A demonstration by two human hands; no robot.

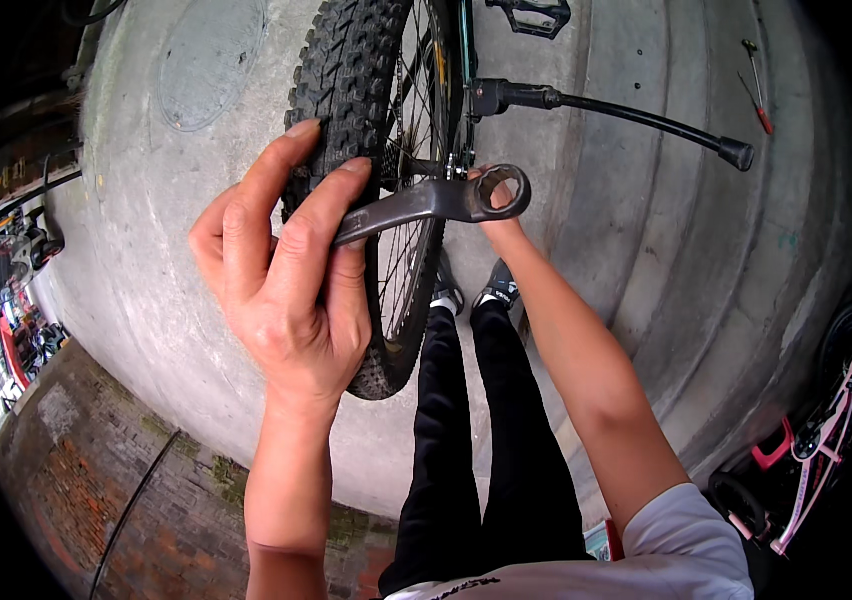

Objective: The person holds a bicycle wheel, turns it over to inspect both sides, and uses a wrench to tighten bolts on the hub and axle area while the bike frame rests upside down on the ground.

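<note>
My left hand (291,270) is closed on the handle of a dark metal ring spanner (401,212), held between thumb and fingers. Two of its fingertips reach the side of the knobbly black bicycle tyre (341,95), or come very near it. The spanner's cranked ring end points right, raised toward me. Behind that ring, by the wheel's axle (454,165), is my right hand (502,229); the spanner covers most of it, so its fingers cannot be made out. Spokes and a sprocket show beyond the tyre.
A black kickstand (636,112) juts right from the bicycle, below a pedal (530,15). A red-handled tool (758,100) lies on the grey concrete steps at right. A pink bicycle (826,440) stands lower right. My shoes (499,284) are close to the wheel.
</note>
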